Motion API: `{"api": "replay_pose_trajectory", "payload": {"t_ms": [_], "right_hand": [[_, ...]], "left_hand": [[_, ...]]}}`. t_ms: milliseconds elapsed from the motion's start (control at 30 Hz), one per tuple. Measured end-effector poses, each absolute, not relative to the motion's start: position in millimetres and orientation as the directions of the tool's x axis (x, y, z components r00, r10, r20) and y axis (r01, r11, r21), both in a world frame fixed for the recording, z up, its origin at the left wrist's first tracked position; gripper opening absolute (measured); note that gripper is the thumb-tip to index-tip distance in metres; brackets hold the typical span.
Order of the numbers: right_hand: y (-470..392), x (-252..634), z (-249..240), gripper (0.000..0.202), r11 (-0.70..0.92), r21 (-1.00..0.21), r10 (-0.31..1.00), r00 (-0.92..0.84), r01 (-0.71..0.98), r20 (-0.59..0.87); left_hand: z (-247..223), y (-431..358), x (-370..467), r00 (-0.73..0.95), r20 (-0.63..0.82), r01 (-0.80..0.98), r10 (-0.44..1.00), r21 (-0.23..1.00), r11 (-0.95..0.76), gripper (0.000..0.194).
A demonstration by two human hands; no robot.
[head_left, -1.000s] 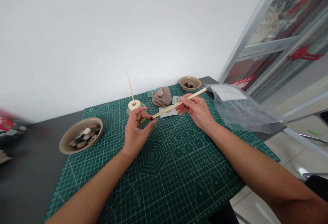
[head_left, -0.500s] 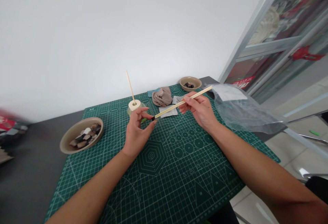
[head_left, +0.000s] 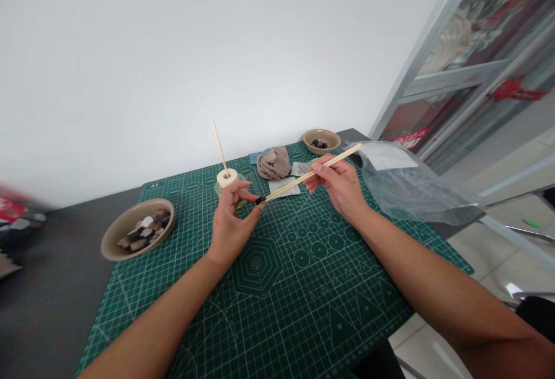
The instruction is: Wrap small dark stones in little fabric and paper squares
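My left hand [head_left: 234, 217] pinches a small black stone [head_left: 260, 200] between thumb and fingertips, above the cutting mat. In my right hand [head_left: 336, 185] is a pair of pale wooden chopsticks [head_left: 299, 180], slanting down to the left. Their thin tips reach the stone; whether they touch it I cannot tell. Just behind my left fingers stands a cream-coloured ring [head_left: 227, 178] with a thin upright stick [head_left: 219, 144] in its hole. It rests on a glassy base, partly hidden by my hand. A bit of green shows beneath my left fingers.
A brown bowl [head_left: 108, 243] of mixed stones sits at the left, and a smaller bowl [head_left: 337, 140] with dark stones at the back right. Crumpled cloth [head_left: 274, 164] and white paper [head_left: 284, 187] lie on the green cutting mat [head_left: 303, 309]. A clear plastic bag [head_left: 399, 197] hangs over the right edge.
The chopsticks have shifted slightly to the right, drawing their tips back a little along the stone, and more of the stone shows. My left hand stays nearly still.
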State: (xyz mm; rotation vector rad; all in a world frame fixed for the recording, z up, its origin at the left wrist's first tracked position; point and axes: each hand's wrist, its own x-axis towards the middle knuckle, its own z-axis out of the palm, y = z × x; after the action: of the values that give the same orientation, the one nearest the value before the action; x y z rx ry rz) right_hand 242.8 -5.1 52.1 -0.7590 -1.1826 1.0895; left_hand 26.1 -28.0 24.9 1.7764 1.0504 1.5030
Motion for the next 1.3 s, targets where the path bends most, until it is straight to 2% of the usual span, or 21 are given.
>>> {"api": "replay_pose_trajectory", "payload": {"t_ms": [100, 233, 400, 533, 700, 1100, 1300], "right_hand": [[-4, 243, 52, 0.02, 0.311, -0.901, 0.948, 0.029, -0.303, 0.318], [-4, 241, 52, 0.022, 0.252, -0.926, 0.957, -0.071, -0.281, 0.282], [-3, 242, 52, 0.024, 0.26, -0.918, 0.96, -0.017, -0.3, 0.278], [-3, 241, 51, 0.024, 0.208, -0.924, 0.967, -0.075, -0.32, 0.243], [-2, 241, 52, 0.025, 0.191, -0.919, 0.978, -0.01, -0.346, 0.207], [9, 244, 42, 0.022, -0.05, -0.896, 0.993, -0.114, -0.441, 0.001], [10, 246, 41, 0.017, -0.065, -0.89, 0.996, -0.091, -0.451, -0.027]], "left_hand": [[26, -28, 27, 0.038, 0.521, 0.187, 0.853, 0.835, -0.518, 0.039], [28, -28, 27, 0.038, 0.523, 0.196, 0.851, 0.831, -0.52, 0.039], [27, -27, 28, 0.038, 0.529, 0.174, 0.848, 0.832, -0.527, 0.039], [26, -27, 28, 0.045, 0.523, 0.148, 0.851, 0.839, -0.523, 0.04], [28, -28, 29, 0.026, 0.507, 0.111, 0.861, 0.855, -0.507, 0.04], [32, -26, 28, -0.002, 0.475, 0.008, 0.88, 0.88, -0.475, 0.041], [33, -27, 28, -0.006, 0.458, -0.002, 0.889, 0.889, -0.458, 0.041]]}}
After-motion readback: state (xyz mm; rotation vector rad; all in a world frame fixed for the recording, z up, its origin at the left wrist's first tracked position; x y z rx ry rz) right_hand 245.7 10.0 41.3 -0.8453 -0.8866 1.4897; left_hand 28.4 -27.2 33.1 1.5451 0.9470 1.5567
